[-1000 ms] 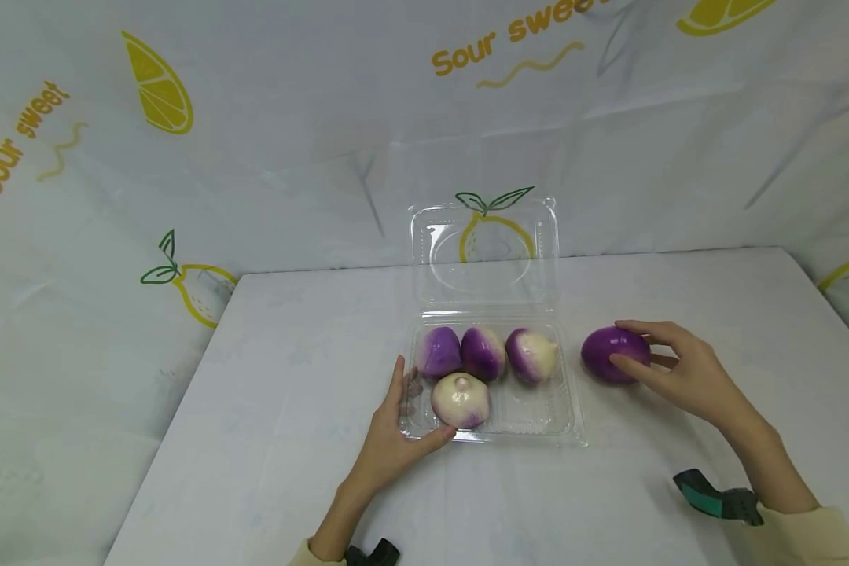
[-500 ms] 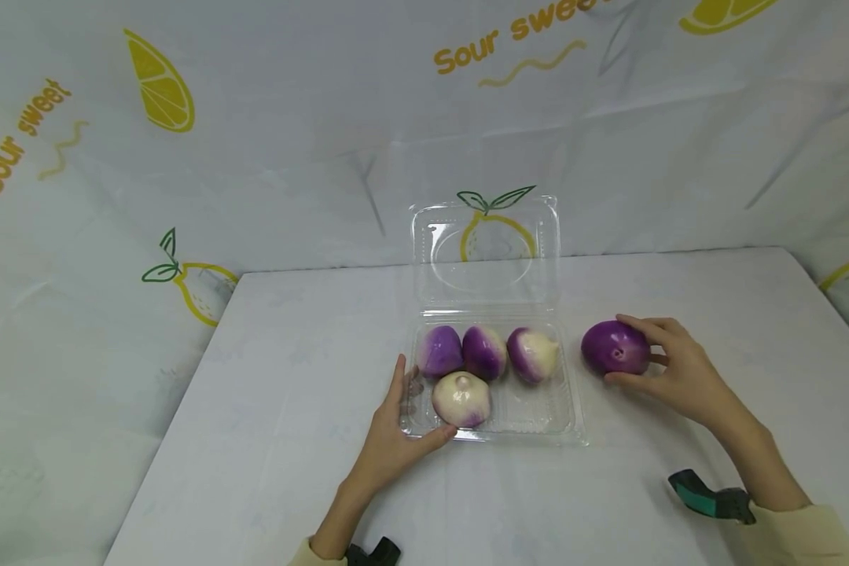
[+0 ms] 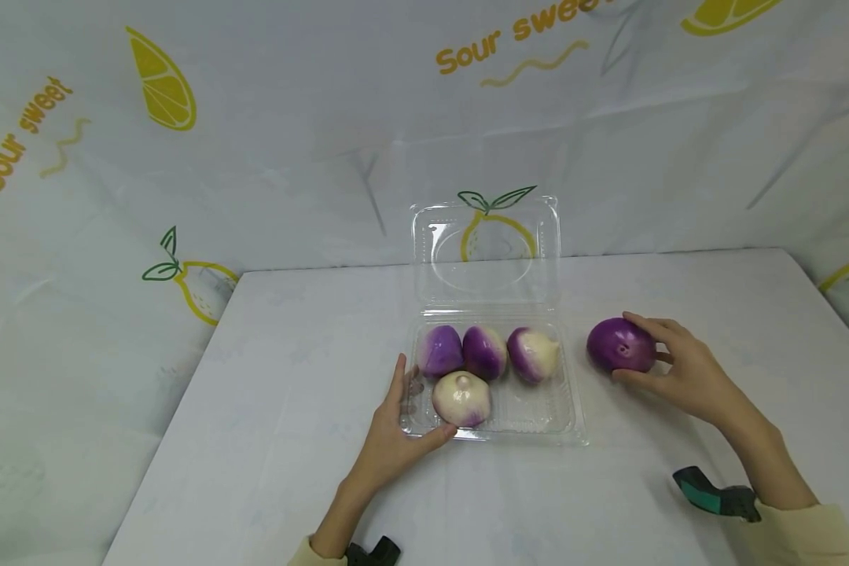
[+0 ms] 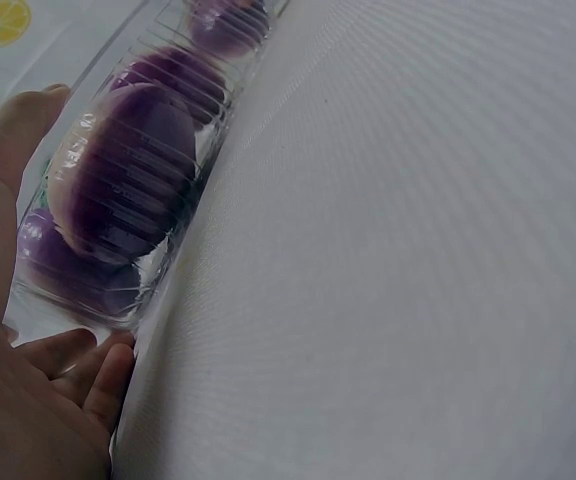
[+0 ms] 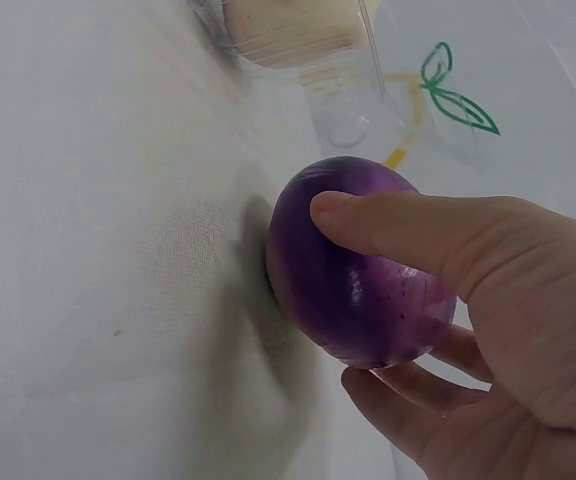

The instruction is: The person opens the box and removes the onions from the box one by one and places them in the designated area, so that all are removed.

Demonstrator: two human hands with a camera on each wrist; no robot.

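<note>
Your onion [image 3: 617, 346] is clasped in your right hand [image 3: 688, 373], thumb and fingers curved around it, so the step in hand looks like packing it; the next move probably calls for a steady carry toward your left, into the box's [image 3: 531, 409] gap. Your left hand [image 3: 385, 444], spread wide, touches that box's near corner beside four more onions [image 3: 483, 354].

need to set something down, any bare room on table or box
Bare: table left of the left hand; in the clear box, right of the pale bulb. Crowded: the back row of three bulbs, and where the right hand grips a purple bulb.
</note>
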